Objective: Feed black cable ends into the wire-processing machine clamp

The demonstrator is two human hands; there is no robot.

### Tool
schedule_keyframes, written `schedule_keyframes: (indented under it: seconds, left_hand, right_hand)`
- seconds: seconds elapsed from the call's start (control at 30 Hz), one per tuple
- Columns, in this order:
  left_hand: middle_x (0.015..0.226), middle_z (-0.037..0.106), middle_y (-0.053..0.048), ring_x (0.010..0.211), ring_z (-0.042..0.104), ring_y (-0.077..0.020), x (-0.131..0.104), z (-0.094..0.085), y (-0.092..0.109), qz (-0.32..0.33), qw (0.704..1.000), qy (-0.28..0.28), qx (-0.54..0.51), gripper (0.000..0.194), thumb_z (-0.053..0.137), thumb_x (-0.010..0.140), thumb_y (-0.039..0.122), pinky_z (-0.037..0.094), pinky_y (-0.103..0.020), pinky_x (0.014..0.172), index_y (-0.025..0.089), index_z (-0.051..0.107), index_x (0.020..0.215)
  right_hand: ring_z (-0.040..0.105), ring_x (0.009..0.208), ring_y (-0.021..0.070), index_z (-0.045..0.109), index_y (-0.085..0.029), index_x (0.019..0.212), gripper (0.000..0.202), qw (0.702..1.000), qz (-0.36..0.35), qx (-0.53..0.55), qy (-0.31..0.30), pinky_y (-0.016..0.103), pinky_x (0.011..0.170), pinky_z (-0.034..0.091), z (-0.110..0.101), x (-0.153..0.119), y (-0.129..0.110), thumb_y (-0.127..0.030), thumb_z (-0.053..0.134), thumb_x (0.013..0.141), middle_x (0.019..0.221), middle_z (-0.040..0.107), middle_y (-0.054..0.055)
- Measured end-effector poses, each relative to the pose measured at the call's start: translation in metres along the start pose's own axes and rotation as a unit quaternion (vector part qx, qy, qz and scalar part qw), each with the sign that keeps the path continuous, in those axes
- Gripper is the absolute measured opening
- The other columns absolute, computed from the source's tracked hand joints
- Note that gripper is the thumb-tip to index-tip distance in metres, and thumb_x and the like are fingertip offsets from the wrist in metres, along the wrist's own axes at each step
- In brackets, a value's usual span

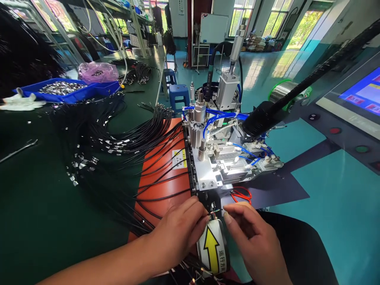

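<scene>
Wire ends (214, 212) by left hand (181, 225) too small for detail

The glossy teal floor (350, 198) reflects bright daylight; this light enters through the tall barred windows (274, 19) at the far side of the room; the far wall (179, 24) is pale above and teal below; before it stands a rectangular whiteboard (213, 27) on a frame; to its right lie piled sacks (257, 42); blue plastic stools (179, 93) stand near the long dark-green counter (32, 198).
</scene>
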State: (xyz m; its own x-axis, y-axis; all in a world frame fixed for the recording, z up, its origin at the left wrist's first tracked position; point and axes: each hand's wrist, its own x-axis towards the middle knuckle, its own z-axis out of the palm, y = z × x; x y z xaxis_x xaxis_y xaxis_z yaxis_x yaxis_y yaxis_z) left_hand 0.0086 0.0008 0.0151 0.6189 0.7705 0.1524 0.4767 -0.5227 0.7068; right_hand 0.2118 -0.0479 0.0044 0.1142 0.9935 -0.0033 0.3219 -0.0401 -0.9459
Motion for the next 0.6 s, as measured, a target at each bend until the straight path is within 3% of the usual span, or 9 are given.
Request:
schedule_keyframes:
  seconds: [0.3,0.6]
  left_hand:
    - [0.086,0.057,-0.003,0.079,0.053,-0.0158,-0.0003,0.0008,-0.0004,-0.001,1.0,-0.001,0.008,0.016,0.045,0.103,0.021,0.043,-0.026,0.067,0.018,0.056,0.091]
    - [0.087,0.057,-0.004,0.078,0.053,-0.0161,0.0017,-0.0044,0.0036,0.008,1.0,-0.014,-0.008,0.018,0.043,0.103,0.02,0.044,-0.026,0.067,0.018,0.056,0.091]
  right_hand:
    - [0.07,0.081,0.0174,0.07,-0.024,0.104,0.014,0.994,-0.09,-0.054,0.003,0.023,0.067,0.059,0.0039,-0.0061,0.0011,-0.026,0.06,0.095,0.096,0.07,0.005]
    - [0.069,0.083,0.018,0.069,-0.023,0.106,0.015,0.995,-0.09,-0.045,-0.009,0.024,0.069,0.059,0.0046,-0.0004,0.0001,-0.026,0.058,0.096,0.097,0.069,0.006]
